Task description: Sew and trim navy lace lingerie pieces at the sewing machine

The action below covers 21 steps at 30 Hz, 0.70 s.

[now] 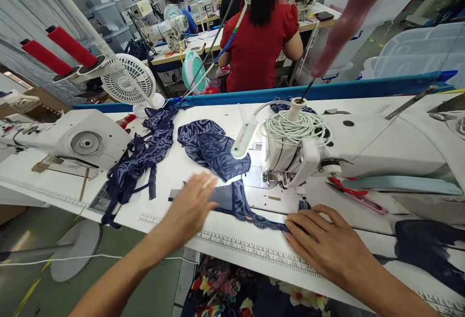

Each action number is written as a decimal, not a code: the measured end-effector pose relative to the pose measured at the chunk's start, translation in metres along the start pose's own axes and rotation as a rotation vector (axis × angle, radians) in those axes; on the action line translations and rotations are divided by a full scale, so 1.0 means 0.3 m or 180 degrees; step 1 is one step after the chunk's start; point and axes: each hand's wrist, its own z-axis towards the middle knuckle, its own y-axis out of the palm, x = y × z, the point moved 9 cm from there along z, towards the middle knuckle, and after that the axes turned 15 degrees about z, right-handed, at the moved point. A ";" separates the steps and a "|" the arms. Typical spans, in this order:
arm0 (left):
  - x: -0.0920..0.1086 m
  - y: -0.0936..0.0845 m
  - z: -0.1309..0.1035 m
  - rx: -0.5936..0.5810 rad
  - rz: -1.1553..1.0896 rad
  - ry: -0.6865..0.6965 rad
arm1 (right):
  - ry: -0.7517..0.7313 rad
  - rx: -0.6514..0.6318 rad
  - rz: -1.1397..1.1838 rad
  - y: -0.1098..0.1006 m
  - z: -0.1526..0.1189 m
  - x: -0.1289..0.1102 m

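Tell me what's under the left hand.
Navy fabric emerges from beneath the left hand, extending toward the right hand. Whatever lies directly under the left hand is covered; whether it touches the fabric cannot be told.

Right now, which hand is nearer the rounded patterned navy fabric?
Left. The left hand is by the near edge of the rounded fabric; the right hand is farther right, at the lace strip.

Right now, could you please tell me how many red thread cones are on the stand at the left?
2: the first red cone is nearer the picture's left edge; the second red cone is to its right, toward the white fan. Neither is hidden.
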 end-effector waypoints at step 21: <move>0.342 0.133 0.203 0.0289 -0.0909 0.0564 | 0.0189 0.0555 -0.0157 0.013 0.083 0.078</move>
